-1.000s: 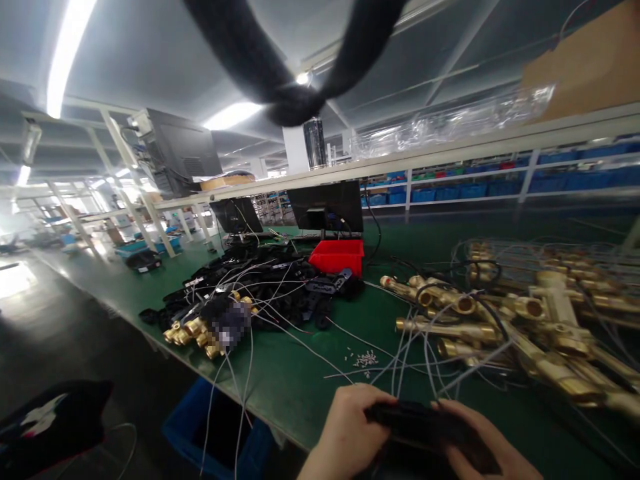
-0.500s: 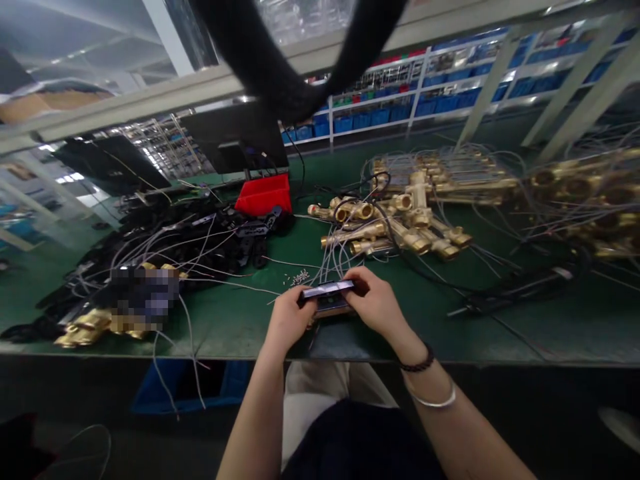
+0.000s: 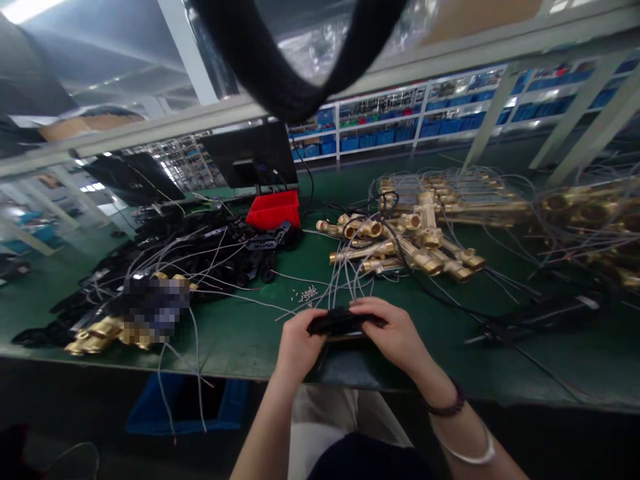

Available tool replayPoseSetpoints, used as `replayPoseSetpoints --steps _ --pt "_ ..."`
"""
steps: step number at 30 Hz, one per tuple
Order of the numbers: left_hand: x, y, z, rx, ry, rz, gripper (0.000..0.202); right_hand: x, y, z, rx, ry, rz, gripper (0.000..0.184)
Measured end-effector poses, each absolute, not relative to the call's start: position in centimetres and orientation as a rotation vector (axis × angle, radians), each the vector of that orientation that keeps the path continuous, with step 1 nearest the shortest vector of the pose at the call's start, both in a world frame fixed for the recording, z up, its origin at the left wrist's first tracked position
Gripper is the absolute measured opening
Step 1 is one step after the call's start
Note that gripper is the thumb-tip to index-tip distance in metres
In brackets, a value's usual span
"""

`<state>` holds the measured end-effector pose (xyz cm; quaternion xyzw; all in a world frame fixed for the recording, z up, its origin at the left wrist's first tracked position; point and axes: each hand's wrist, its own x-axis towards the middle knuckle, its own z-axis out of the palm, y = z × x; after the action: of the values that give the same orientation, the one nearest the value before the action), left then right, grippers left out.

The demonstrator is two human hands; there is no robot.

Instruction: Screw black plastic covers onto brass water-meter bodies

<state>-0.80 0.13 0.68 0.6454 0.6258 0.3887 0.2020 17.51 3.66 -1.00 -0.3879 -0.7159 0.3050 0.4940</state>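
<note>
A black plastic housing (image 3: 343, 321) is held level between both hands near the front edge of the green workbench. My left hand (image 3: 299, 340) grips its left end, with the thumb along the near side. Around the right end my right hand (image 3: 393, 331) is closed, fingers over the top. Under the housing a strip of brass-coloured metal shows, mostly hidden by the housing and hands. Grey cables (image 3: 345, 277) run away from behind it. Just beyond the left hand lies a small heap of screws (image 3: 309, 294).
Brass pipe fittings (image 3: 420, 240) with cables lie at the back right. Black plastic parts (image 3: 200, 250) are heaped on the left beside a red bin (image 3: 274, 211). A black power screwdriver (image 3: 540, 323) rests at the right. Below the bench edge is a blue crate (image 3: 233, 403).
The black housing has tipped from showing its light, shiny face to showing its dark side, and sits lower over the brass piece. The camera view has shifted slightly.
</note>
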Motion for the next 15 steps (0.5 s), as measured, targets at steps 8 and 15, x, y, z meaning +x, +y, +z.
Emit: replayPoseSetpoints --steps 8,15 --pt "-0.4 -0.7 -1.4 1.91 1.718 1.155 0.052 19.3 3.5 -3.3 -0.885 -1.877 0.75 0.016" --pt "-2.3 -1.8 1.1 1.57 1.456 0.944 0.047 19.9 4.6 -4.6 -0.689 -2.019 0.514 0.014"
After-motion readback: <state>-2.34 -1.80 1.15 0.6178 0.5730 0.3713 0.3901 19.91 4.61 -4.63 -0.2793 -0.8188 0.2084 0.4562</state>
